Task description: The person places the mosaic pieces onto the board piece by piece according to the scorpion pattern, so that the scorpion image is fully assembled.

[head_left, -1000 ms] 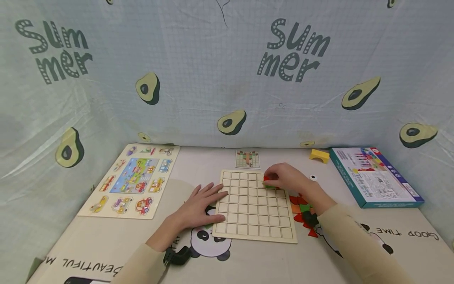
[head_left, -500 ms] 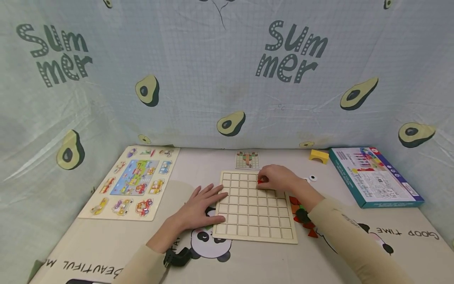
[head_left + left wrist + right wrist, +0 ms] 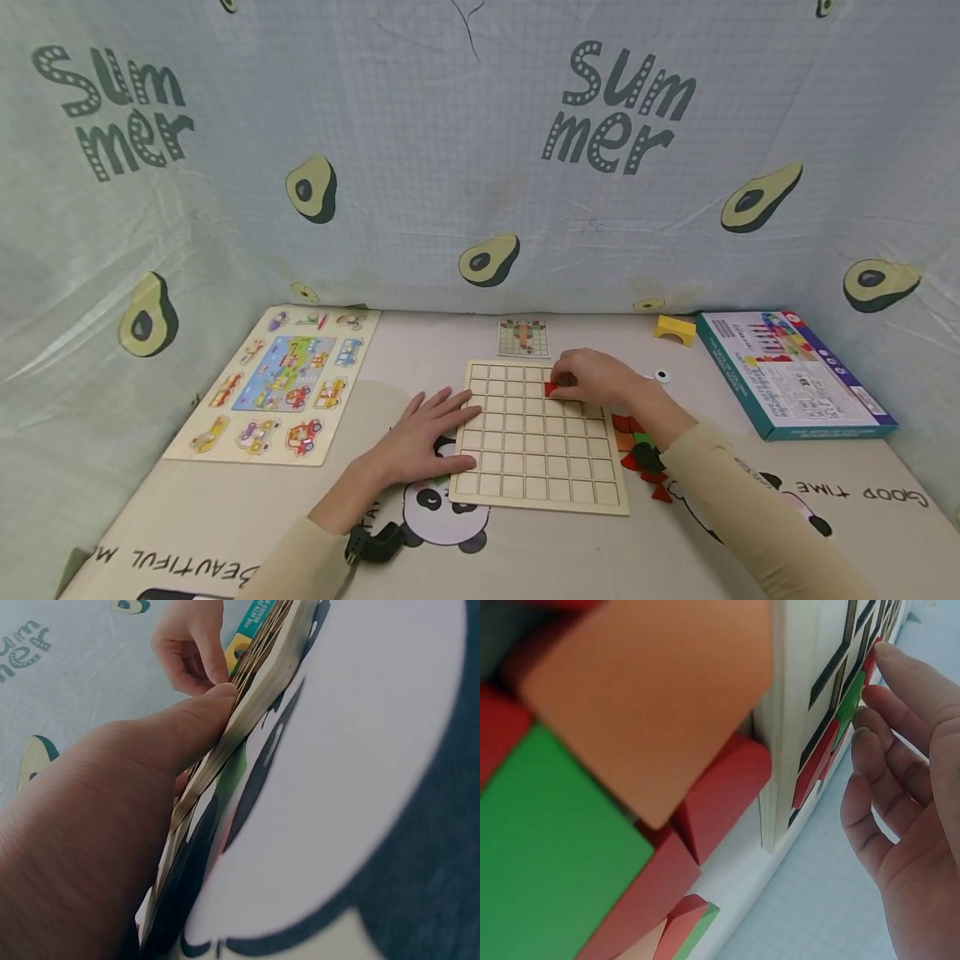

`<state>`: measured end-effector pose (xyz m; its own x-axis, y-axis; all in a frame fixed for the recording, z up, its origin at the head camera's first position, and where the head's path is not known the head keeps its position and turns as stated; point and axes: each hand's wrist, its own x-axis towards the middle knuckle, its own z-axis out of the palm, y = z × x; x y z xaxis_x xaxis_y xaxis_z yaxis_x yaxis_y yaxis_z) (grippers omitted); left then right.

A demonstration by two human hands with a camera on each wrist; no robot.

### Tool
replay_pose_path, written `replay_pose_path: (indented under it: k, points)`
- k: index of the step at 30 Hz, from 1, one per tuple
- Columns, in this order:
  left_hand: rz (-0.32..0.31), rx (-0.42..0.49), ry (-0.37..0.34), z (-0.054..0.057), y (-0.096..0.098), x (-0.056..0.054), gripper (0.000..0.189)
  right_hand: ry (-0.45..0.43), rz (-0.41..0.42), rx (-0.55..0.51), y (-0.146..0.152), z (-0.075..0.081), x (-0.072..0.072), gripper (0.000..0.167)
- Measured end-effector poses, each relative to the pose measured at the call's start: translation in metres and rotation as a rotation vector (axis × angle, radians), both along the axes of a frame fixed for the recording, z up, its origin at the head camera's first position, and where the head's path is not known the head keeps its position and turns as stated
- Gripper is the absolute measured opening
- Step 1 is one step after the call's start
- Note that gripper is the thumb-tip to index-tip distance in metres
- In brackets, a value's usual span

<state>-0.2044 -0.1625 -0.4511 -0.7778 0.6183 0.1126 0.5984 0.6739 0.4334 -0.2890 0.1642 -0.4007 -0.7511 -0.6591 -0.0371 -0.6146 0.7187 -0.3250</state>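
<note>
A pale wooden grid board (image 3: 525, 458) lies in front of me. My left hand (image 3: 412, 442) rests on its left edge, fingers spread and straight; the left wrist view shows the thumb (image 3: 187, 724) along the rim. At the board's upper right, my right hand (image 3: 600, 377) pinches a small red piece (image 3: 551, 389) between thumb and forefinger, down at a grid cell. In the right wrist view a green piece (image 3: 850, 701) and another red piece (image 3: 815, 765) sit in cells beside it; the hand hides them in the head view.
Loose red, orange and green pieces (image 3: 624, 439) lie right of the board, partly under the right wrist. Behind it is a small pattern card (image 3: 523, 338). A vehicle puzzle (image 3: 281, 375) lies left; a yellow arch block (image 3: 675, 330) and a teal-edged box (image 3: 795, 375) stand right.
My right hand has moved slightly left along the board's top rows, and the red piece now shows at its fingertips. The left hand has stayed still.
</note>
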Motion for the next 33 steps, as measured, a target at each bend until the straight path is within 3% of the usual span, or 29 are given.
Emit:
replay_pose_path:
  k: [8,15,24,33]
  points:
    - [0.003,0.007,0.000,0.000,0.002,0.001,0.077,0.028,-0.002,0.005,-0.001,-0.003,0.001,0.015]
    - [0.005,0.010,-0.006,-0.001,0.002,0.002,0.077,-0.030,-0.026,-0.069,0.007,0.001,0.001,0.015]
    - [-0.003,0.011,0.015,0.000,0.001,0.002,0.077,-0.040,-0.121,-0.123,0.034,0.013,0.001,0.026]
    - [-0.003,0.017,0.016,0.001,0.000,0.001,0.077,-0.001,-0.195,-0.158,0.070,0.013,-0.001,0.029]
